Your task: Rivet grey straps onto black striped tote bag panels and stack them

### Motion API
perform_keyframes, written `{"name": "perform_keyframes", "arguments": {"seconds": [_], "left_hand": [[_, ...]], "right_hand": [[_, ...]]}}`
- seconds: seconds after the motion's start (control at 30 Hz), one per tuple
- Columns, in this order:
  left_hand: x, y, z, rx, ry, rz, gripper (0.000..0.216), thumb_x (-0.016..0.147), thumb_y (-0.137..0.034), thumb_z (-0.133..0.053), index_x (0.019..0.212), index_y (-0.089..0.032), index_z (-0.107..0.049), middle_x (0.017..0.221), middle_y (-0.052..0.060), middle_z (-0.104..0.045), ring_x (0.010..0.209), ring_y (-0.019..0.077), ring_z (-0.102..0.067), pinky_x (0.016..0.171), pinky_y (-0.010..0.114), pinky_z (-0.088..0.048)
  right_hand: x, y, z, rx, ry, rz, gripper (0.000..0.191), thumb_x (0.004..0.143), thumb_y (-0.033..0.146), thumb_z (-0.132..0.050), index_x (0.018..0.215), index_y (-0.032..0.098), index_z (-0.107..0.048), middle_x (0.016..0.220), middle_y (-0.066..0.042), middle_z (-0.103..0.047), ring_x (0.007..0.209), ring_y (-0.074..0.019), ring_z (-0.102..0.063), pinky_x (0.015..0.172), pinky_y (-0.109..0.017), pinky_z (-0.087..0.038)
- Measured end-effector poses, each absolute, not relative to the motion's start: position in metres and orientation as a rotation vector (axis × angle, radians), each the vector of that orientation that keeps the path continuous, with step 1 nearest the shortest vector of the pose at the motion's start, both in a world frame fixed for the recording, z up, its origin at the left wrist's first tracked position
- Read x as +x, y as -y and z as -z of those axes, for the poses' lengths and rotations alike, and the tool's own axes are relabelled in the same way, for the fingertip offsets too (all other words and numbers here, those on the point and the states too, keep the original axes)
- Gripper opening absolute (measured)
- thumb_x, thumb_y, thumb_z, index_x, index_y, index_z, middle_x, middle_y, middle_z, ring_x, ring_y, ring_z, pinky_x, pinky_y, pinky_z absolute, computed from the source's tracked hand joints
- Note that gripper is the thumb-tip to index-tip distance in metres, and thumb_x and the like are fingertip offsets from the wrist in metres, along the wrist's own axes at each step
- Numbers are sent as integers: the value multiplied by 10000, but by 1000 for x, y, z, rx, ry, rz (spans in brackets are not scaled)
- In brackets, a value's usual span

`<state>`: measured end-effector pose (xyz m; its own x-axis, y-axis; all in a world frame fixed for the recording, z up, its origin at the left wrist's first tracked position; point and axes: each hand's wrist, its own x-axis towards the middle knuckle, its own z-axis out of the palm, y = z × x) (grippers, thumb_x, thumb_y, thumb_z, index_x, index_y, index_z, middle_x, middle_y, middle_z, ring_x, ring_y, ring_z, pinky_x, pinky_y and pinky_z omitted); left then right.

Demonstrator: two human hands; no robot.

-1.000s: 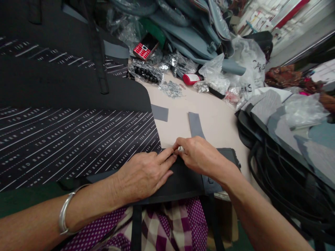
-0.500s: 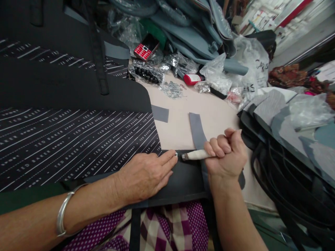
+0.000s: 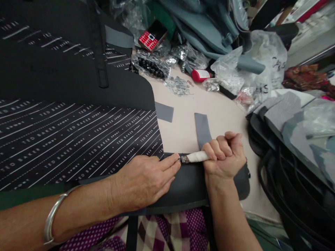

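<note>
soft, muted light, small glints on plastic (image 3: 201, 58), blurry upper right corner

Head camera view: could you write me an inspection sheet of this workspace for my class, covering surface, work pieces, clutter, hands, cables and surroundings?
Surface: pale tabletop, partly covered.
Job's things: black panel at the near edge; tool with a white-wrapped handle; small bright piece near its tip, contact unclear.
Clutter: two grey strips, loose small discs, red-keyed phone, clear plastic bags.
Hands: right hand grips the handle; left hand lies on the panel, its grip on the small piece unclear.
Cables: none identifiable; black looped strips at right.
Surroundings: printed fabric at left; stacked grey and black pieces at right.
</note>
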<state>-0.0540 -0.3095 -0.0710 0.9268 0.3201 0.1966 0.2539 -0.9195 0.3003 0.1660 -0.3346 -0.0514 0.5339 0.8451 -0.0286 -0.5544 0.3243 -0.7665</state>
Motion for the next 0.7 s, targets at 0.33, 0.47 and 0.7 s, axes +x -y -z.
{"name": "perform_keyframes", "arguments": {"seconds": [0.33, 0.47, 0.7], "left_hand": [[-53, 307, 67, 2783, -440, -387, 385, 974, -234, -420, 1319, -155, -571, 1398, 41, -587, 747, 164, -664, 649, 342, -550], [-53, 308, 68, 2760, -462, -377, 368, 973, -254, -424, 1296, -180, -584, 1380, 26, -600, 724, 169, -663, 611, 354, -542], [-54, 309, 70, 2747, -490, -411, 337, 964, -257, -445, 1260, -193, -592, 1338, 23, -626, 702, 168, -645, 603, 359, -514]], "right_hand": [[145, 327, 24, -804, 773, -1093, 216, 915, 319, -623, 756, 189, -690, 450, 133, -177, 307, -43, -91, 317, -145, -249], [154, 323, 32, -790, 668, -1112, 213, 913, 301, -620, 754, 182, -696, 444, 135, -173, 316, -48, -83, 302, -145, -237], [182, 316, 64, -674, 358, -1195, 162, 843, 245, -702, 720, 138, -692, 403, 151, -230, 309, -27, -131, 284, -124, -232]]}}
